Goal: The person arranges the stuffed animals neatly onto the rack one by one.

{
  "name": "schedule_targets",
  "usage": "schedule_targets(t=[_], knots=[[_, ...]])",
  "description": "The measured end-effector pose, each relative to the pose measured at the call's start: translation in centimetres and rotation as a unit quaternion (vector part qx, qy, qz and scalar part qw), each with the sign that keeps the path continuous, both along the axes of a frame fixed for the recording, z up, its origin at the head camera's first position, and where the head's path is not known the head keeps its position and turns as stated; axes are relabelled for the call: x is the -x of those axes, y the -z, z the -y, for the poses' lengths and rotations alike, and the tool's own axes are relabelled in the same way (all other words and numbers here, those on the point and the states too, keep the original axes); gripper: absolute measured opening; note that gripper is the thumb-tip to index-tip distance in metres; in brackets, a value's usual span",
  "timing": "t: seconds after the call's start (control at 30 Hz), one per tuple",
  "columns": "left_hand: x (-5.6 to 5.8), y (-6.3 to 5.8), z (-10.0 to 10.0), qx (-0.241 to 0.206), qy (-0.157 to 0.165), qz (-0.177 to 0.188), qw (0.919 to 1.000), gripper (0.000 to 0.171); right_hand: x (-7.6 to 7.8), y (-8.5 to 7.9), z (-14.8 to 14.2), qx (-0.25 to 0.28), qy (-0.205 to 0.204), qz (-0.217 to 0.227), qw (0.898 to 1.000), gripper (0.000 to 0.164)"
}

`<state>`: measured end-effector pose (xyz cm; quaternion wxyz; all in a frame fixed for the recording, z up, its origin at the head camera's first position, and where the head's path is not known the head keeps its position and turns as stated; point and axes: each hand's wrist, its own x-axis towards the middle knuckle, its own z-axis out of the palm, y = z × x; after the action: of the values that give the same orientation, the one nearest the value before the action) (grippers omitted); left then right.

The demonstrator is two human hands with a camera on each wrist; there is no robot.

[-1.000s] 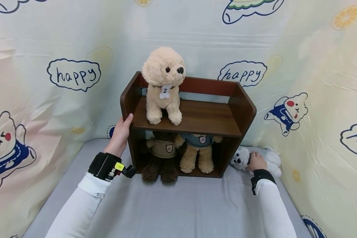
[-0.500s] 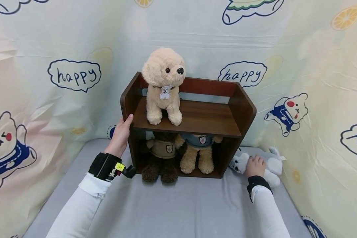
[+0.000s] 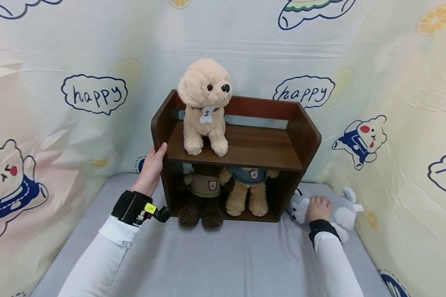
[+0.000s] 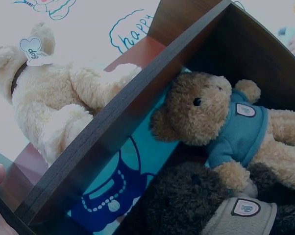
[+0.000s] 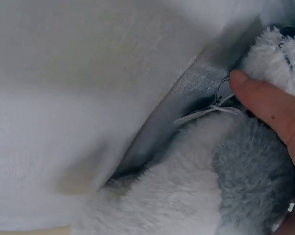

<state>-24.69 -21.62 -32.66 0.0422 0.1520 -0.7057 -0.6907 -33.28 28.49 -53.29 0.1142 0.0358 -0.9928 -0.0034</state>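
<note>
My left hand grips the left side panel of a dark brown two-tier shelf, thumb on its front edge. At the right, my right hand holds a grey-and-white plush dog around the neck. This dog lies on the grey cloth, grey back up, head toward the shelf, tail and white tag to the right. In the right wrist view my thumb presses beside its head, near a thin white string. A cream plush dog with a bone-shaped tag sits on the upper tier.
Below, a dark brown bear in a beige shirt sits beside a tan bear in a blue shirt; the upper board hides their heads in the head view. A printed curtain surrounds the grey cloth behind and at both sides.
The grey-and-white plush dog has been rolled from face forward to back up, its tail swinging right. My right hand shifted slightly, now over its neck. The left hand and shelf stay put.
</note>
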Motion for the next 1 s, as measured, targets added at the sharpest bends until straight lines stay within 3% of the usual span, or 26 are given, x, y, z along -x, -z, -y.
schedule_targets(t=[0.17,0.37,0.47,0.7,1.0], knots=[[0.0,0.0,-0.1,-0.003,0.001,-0.003,1.0000,0.067,0.3,0.4,-0.6,-0.014,-0.002,0.004,1.000,0.036],[0.0,0.2,0.2,0.007,0.006,-0.020,0.9997,0.065,0.0,-0.3,-0.9,0.003,-0.028,0.022,0.999,0.063],[0.0,0.3,0.2,0.006,0.010,-0.025,0.9996,0.065,-0.2,-0.5,-1.1,0.002,-0.037,0.031,0.999,0.067],[-0.1,0.4,0.3,0.012,0.012,-0.020,0.9997,0.067,-1.0,-1.2,-1.7,-0.024,-0.076,0.049,0.996,0.064],[0.0,0.4,0.2,0.002,0.017,-0.028,0.9995,0.066,-1.7,-2.9,-2.5,-0.070,-0.138,0.086,0.984,0.058]])
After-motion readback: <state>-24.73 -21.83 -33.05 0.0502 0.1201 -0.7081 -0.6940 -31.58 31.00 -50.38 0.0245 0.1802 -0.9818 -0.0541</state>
